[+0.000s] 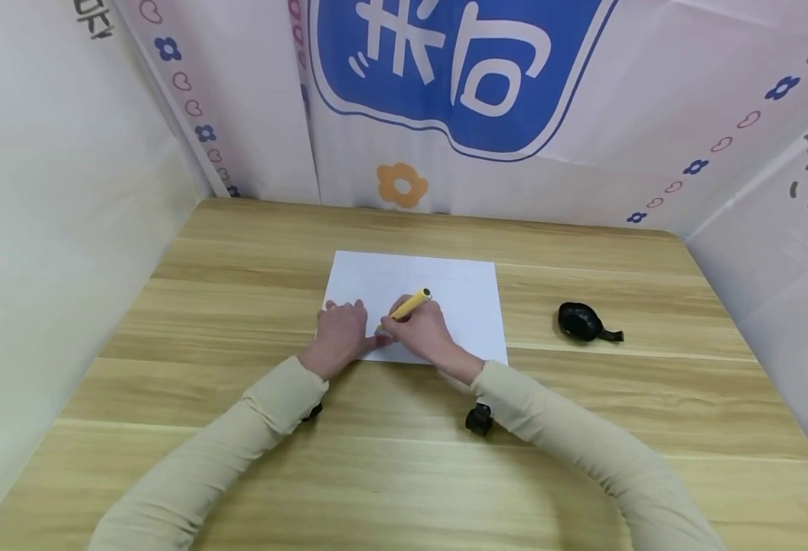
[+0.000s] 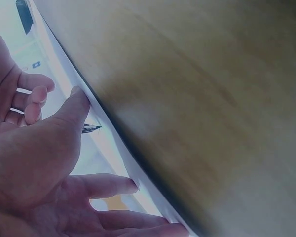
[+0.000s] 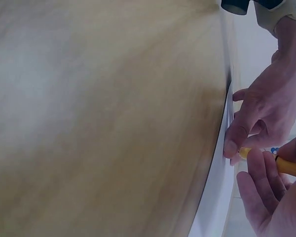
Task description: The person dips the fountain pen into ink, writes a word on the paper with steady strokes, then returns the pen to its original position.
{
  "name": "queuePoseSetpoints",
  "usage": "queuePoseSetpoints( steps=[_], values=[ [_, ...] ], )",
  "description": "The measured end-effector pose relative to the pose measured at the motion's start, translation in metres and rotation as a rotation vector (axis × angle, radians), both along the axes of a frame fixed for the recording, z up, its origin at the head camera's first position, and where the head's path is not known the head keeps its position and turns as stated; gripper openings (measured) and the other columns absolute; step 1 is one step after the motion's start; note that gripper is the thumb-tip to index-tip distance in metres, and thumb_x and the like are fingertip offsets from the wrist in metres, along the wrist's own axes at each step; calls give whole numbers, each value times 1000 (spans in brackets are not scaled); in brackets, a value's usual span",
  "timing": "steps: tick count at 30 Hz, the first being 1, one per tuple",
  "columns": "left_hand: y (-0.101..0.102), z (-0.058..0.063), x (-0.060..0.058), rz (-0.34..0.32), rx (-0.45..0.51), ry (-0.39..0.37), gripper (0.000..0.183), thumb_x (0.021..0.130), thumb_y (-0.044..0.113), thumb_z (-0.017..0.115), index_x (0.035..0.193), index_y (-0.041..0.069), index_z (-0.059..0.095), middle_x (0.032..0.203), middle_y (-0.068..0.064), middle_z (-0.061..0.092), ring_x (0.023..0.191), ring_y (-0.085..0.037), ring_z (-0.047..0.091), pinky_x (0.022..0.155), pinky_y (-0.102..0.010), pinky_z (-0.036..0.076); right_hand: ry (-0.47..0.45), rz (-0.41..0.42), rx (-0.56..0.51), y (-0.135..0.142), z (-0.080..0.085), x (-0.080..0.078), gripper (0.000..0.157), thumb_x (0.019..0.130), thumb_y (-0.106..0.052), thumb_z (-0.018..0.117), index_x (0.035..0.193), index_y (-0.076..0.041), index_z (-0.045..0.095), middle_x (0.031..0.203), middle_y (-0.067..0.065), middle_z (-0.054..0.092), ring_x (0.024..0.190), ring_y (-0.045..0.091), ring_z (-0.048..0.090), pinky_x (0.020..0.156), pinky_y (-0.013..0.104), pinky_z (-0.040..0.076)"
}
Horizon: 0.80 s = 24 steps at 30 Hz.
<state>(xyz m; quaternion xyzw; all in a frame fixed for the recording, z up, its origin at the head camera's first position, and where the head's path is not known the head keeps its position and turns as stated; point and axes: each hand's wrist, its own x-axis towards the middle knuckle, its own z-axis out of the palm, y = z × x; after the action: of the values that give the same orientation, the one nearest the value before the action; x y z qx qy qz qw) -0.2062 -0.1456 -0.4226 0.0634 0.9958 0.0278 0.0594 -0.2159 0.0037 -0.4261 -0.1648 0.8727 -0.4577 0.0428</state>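
A white sheet of paper (image 1: 473,306) lies on the table and bears a few faint lines near its top. My left hand (image 1: 340,333) rests on the paper's lower left part, fingers spread and thumb pointing right. My right hand (image 1: 423,329) pinches a yellow pen (image 1: 409,304) between thumb and fingers over the lower middle of the sheet. The pen's black end tilts up to the right, its lower end beside the left thumb. In the left wrist view a dark pointed tip (image 2: 92,128) shows behind the left thumb. The right wrist view shows the yellow barrel (image 3: 290,167).
To the right of the paper, a small black frying pan (image 1: 581,321) lies on the wooden table (image 1: 252,260), its handle pointing right. Printed cloth walls (image 1: 266,115) enclose the table at the back and sides. Black wrist devices (image 1: 479,419) hang under both sleeves.
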Motion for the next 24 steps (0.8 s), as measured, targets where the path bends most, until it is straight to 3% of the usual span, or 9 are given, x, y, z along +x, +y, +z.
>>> queuePoseSetpoints(
  steps=[6,15,19,24],
  values=[
    [-1,1,-1,3,-17,-37,71,78,65,61,97,-3,59,88,-22,67,95,-44,61,76,-49,51,-25,-39,-35,3,5,-14,7,84,-12,65,83,-5,66,72,9,70,56,8,61,47,20,42],
    [-1,0,-3,14,-46,-116,87,82,65,56,132,-6,48,120,-26,62,120,-50,50,92,-54,46,-134,-282,-71,20,17,-79,16,87,-17,63,95,-3,61,83,12,69,68,17,67,57,22,48],
    [2,0,-1,7,-33,-113,86,82,64,57,132,-6,48,118,-25,63,119,-49,51,90,-52,47,-171,-312,-14,22,16,-90,19,88,-20,61,97,-3,60,81,11,69,73,21,69,56,22,45],
    [2,1,0,10,-41,-64,81,80,64,59,120,-5,55,106,-24,67,112,-48,56,86,-50,50,-181,-317,26,20,16,-92,18,87,-21,61,94,-5,61,74,6,67,69,18,66,54,22,41]
  ],
)
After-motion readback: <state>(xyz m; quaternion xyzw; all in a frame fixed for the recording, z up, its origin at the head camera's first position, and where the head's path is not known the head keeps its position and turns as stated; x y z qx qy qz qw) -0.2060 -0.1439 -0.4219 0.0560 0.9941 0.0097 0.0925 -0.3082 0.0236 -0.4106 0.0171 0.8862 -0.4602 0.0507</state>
